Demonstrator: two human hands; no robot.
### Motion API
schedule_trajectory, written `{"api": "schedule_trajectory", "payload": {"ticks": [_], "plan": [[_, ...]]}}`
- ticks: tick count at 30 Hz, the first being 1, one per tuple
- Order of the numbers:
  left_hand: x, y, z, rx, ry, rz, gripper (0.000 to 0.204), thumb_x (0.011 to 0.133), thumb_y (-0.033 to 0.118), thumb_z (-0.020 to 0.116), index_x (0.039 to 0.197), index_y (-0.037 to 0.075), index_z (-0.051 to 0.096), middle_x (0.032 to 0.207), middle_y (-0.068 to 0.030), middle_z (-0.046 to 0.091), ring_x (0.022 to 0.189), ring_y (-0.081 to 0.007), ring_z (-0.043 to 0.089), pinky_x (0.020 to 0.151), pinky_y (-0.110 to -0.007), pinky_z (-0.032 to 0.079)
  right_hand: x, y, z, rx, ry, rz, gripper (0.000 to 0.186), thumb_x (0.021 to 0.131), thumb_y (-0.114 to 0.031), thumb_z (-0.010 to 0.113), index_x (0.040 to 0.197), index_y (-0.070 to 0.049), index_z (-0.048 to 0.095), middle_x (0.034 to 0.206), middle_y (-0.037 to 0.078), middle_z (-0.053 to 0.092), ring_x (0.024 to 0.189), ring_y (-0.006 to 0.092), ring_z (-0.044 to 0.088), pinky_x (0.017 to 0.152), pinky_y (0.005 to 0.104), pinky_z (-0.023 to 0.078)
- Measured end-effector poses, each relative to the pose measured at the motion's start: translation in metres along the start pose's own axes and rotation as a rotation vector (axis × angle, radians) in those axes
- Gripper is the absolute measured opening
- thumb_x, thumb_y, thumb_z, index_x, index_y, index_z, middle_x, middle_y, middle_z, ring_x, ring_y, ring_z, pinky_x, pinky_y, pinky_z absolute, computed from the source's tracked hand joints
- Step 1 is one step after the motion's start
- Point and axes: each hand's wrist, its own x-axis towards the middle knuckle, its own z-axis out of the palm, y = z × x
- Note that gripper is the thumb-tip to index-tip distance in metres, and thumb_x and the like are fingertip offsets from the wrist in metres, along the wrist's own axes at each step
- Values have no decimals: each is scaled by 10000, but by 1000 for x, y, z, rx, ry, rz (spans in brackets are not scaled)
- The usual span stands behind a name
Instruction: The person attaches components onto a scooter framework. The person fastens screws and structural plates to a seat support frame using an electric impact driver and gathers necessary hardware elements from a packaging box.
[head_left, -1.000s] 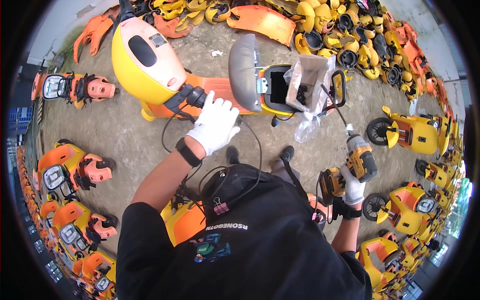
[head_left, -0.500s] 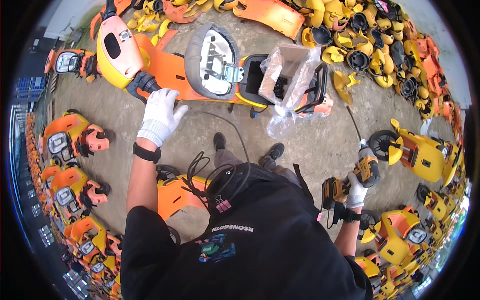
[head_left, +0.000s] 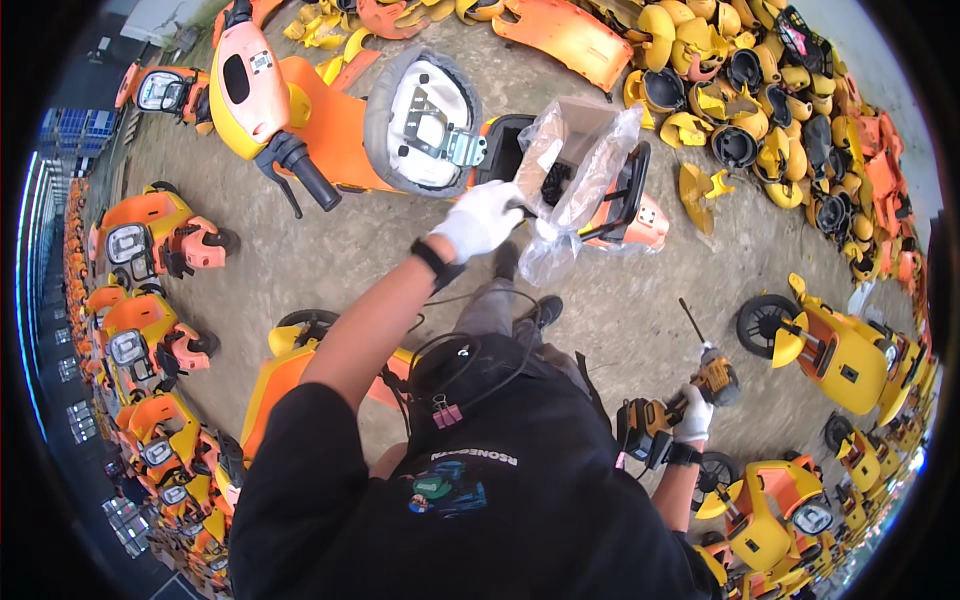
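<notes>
My right hand [head_left: 694,414], in a white glove, grips a yellow-and-black cordless drill [head_left: 716,377] whose long thin bit points up and to the left. The gloved left hand [head_left: 480,220] is at the near edge of an open cardboard box [head_left: 543,143], with clear plastic bag [head_left: 543,262] around its fingertips. A dark spot shows between those fingers; their grip is blurred. Small black parts [head_left: 557,184] lie inside the box, which rests on the rear of an orange-and-yellow scooter [head_left: 325,120]. The scooter's seat [head_left: 420,125] is tipped up, underside showing.
The scooter's black handlebar grip [head_left: 312,180] sticks out toward me. Yellow and orange body panels [head_left: 740,110] are heaped at the far right. More scooters stand at left [head_left: 160,235] and right [head_left: 845,340]; another orange one [head_left: 275,385] is close by my left side.
My left hand has left the handlebar grip and moved right to the box and plastic bag. The drill, still in my right hand, appears slightly lower and further left in view.
</notes>
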Motion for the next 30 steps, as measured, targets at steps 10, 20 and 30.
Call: {"api": "schedule_trajectory", "payload": {"ticks": [10, 20, 30], "plan": [[113, -84, 157, 108, -98, -157, 206, 812, 155, 521, 959, 76, 643, 918, -199, 651, 878, -381, 635, 775, -459, 504, -55, -84, -18, 142, 151, -34, 189, 903, -199, 542, 806, -39, 568, 699, 57, 536, 651, 176, 540, 663, 316, 483], [122, -99, 212, 117, -177, -248, 216, 894, 124, 450, 933, 36, 643, 938, -208, 641, 847, -364, 665, 722, -439, 541, -71, -153, 26, -776, 102, -428, 210, 936, -131, 460, 875, 40, 567, 752, 61, 569, 695, 150, 559, 673, 286, 485], [128, -85, 209, 218, -149, -241, 174, 865, 120, 498, 903, 66, 659, 885, -170, 644, 816, -322, 674, 661, -434, 546, -87, -228, 152, -515, 69, -394, 138, 880, -1, 552, 1017, 23, 549, 805, 53, 571, 722, 143, 592, 683, 286, 487]]}}
